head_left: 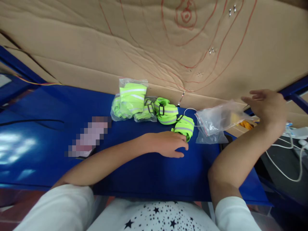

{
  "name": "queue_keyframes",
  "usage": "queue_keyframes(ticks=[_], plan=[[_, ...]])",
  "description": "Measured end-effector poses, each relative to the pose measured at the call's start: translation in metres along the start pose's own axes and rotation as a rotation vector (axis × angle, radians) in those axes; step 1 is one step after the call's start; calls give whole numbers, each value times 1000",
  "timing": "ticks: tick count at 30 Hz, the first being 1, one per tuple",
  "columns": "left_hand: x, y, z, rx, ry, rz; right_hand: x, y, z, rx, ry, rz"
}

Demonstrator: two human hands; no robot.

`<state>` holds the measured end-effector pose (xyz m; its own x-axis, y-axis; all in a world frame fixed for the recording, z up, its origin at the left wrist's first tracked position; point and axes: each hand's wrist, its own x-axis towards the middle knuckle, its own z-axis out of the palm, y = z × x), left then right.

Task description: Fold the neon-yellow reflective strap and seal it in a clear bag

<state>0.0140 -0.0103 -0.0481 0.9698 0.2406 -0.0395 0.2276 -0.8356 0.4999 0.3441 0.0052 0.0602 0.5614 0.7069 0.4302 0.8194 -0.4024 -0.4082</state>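
My left hand (169, 144) hovers low over the blue table with its fingers apart and nothing between them. Just beyond its knuckles lies a rolled neon-yellow reflective strap (184, 125), partly hidden by the hand. Another rolled reflective strap (167, 110) with a black buckle sits to its left. Farther left are bagged reflective straps (133, 98) in clear plastic, piled together. My right hand (268, 107) is raised at the right, fingers loosely extended and apart. Clear plastic bags (211, 120) lie below and left of it; whether any edge touches the hand is unclear.
A cardboard panel (79, 41) with red curved lines stands along the back of the blue table (144, 173). A pixelated phone-like object (90, 136) lies left, near a black cable (31, 122). White cables (286, 173) and dark equipment are at the right.
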Motion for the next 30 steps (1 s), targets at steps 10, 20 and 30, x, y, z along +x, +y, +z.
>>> queue_keyframes(ticks=[10, 20, 30], plan=[[-21, -24, -52, 199, 164, -399, -10, -42, 14, 194, -527, -277], [-101, -108, -109, 82, 672, -1130, -89, -146, 59, 344, -1069, -833], [-60, -39, -103, -202, 1003, -159, -79, -146, 35, 666, -559, -676]])
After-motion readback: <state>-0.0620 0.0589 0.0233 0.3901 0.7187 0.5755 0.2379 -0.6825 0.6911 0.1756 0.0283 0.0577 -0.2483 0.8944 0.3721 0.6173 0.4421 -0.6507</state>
